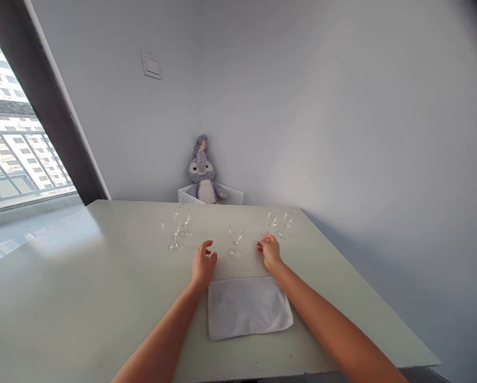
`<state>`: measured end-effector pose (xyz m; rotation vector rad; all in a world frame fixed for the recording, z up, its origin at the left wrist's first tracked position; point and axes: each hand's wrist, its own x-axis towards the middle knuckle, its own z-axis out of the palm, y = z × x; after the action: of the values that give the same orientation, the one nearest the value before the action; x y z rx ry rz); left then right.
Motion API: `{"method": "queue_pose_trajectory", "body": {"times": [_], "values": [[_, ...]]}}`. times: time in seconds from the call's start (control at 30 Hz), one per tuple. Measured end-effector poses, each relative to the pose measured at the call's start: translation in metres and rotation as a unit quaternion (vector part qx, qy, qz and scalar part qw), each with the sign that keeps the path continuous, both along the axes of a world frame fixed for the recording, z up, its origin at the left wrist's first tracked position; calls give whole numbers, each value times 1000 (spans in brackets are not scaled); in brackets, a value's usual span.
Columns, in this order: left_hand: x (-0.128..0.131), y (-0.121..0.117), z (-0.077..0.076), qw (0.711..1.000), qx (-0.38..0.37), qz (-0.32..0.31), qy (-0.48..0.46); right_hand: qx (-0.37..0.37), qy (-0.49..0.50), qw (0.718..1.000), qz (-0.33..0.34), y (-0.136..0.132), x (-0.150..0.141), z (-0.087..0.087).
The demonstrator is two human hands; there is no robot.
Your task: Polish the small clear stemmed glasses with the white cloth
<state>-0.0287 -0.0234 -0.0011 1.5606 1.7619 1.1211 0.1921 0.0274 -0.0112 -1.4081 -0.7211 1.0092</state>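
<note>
A clear stemmed glass (236,234) stands upright in the middle of the table, between my two hands and touched by neither. My left hand (204,261) is to its left, fingers apart and curved, with nothing in it. On the other side, my right hand (269,249) has its fingers loosely bent and apart, just in front of another stemmed glass (272,218), whose base it partly hides. One more glass (287,219) stands beside that one. Two more stemmed glasses, a nearer one (175,246) and a farther one (183,216), stand to the left. A folded white cloth (248,308) lies between my forearms.
The pale table (103,298) reaches back to the wall corner. Behind its far edge, a grey plush toy (205,183) sits in a white perforated basket (234,197). A light switch (151,65) is on the wall, and a window (15,133) is at the left.
</note>
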Motion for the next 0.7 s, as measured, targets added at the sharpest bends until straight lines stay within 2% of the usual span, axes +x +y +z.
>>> {"method": "queue_pose_trajectory", "body": {"times": [0.07,0.13,0.3,0.5,0.6,0.7], "values": [[4,4,-1,1000,-3,-15,-11,0,-6,999,-51,14,16,1],[11,11,-2,999,-16,-36,-33,3,-9,998,-69,28,27,3],[33,32,-1,990,-72,-88,-81,3,-5,999,-38,52,32,2],[41,39,-2,987,-73,-114,-91,-10,-15,1000,13,59,-4,0],[30,31,-3,988,-71,-101,-97,-23,-22,998,57,57,-34,3],[7,20,-5,989,-73,-81,-103,-33,-33,993,108,55,-68,5]]}}
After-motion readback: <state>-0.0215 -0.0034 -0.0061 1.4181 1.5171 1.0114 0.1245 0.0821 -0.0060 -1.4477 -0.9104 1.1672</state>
